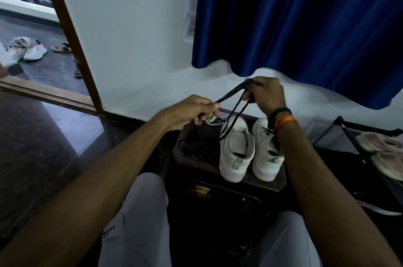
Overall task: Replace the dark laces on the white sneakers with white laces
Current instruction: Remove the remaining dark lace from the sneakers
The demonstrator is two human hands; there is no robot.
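Note:
Two white sneakers stand side by side on a dark wooden stool [196, 164], heels toward me. The left sneaker [236, 149] shows no lace in its eyelets. The right sneaker [265, 153] still has a dark lace on its front. A dark lace [233, 101] is stretched in the air between my hands, with loops hanging down to the left sneaker. My left hand [192, 112] pinches one end of it. My right hand [267, 95] grips the other end, higher up. A white lace [212, 121] lies under my left hand.
A dark tangled heap [194, 147] lies on the stool's left part. A blue curtain [305, 16] hangs behind. A rack [349, 133] with pale shoes [386, 153] stands at the right. An open doorway at the left shows more shoes [28, 48] outside. My knees are below the stool.

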